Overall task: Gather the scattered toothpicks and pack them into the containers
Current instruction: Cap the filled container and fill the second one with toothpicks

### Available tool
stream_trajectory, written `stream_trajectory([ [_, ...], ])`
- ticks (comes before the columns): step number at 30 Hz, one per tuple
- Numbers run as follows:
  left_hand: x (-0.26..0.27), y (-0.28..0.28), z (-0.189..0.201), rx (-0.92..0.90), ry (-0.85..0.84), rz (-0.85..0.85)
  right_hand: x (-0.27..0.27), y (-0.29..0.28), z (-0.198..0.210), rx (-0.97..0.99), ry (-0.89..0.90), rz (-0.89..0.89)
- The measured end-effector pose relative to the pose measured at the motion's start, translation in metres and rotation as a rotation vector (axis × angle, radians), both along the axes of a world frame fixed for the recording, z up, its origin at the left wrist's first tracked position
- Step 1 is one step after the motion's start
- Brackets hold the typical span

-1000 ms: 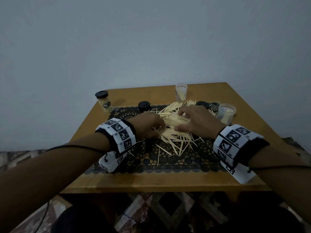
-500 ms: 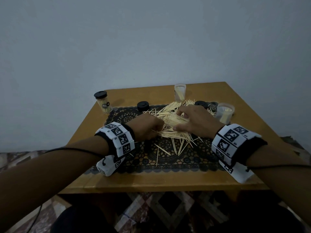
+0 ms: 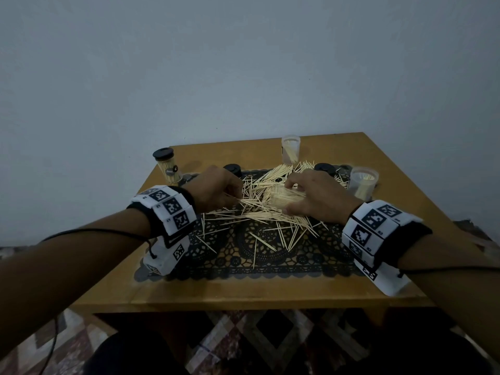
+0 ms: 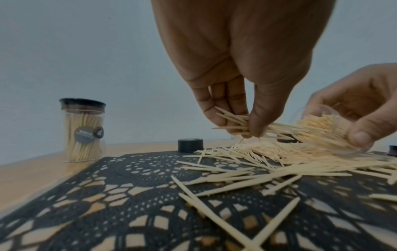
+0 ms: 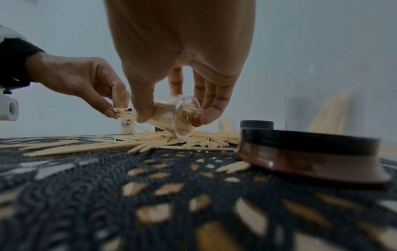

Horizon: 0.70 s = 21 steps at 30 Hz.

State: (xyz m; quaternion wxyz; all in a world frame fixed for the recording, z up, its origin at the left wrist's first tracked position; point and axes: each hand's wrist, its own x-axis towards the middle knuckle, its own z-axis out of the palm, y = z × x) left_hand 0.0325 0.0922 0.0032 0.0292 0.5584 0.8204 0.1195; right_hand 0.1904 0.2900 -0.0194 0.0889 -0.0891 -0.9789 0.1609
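Toothpicks (image 3: 270, 215) strewn mid-mat (image 3: 270, 255)

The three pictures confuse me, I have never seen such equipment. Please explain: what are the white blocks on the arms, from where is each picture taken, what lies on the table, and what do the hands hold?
There is no machine here: a person works with bare hands. The white blocks with black squares are wrist bands, each carrying a small camera. One picture comes from a camera on the head and looks down at both arms. The other two look along each hand from its wrist.

On the wooden table lies a dark lace mat strewn with loose toothpicks. A closed, full container stands at the back left, two open ones farther right, and black lids lie on the mat.

The right hand holds a clear container tilted on its side, already packed with toothpicks. The left hand pinches a small bundle of toothpicks near its mouth.
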Motion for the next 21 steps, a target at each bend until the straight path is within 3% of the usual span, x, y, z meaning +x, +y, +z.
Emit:
stream_trajectory([
  [9, 0.009, 0.001, 0.008, 0.105, 0.036, 0.031, 0.0, -0.002, 0.001, -0.01, -0.012, 0.033],
  [14, 0.024, 0.019, 0.004, 0.068, -0.006, -0.026, 0.0, -0.003, 0.002, -0.01, -0.008, 0.051],
  [21, 0.035, 0.03, 0.0, 0.107, 0.077, -0.036, 0.001, -0.006, 0.003, -0.01, -0.016, 0.06],
])
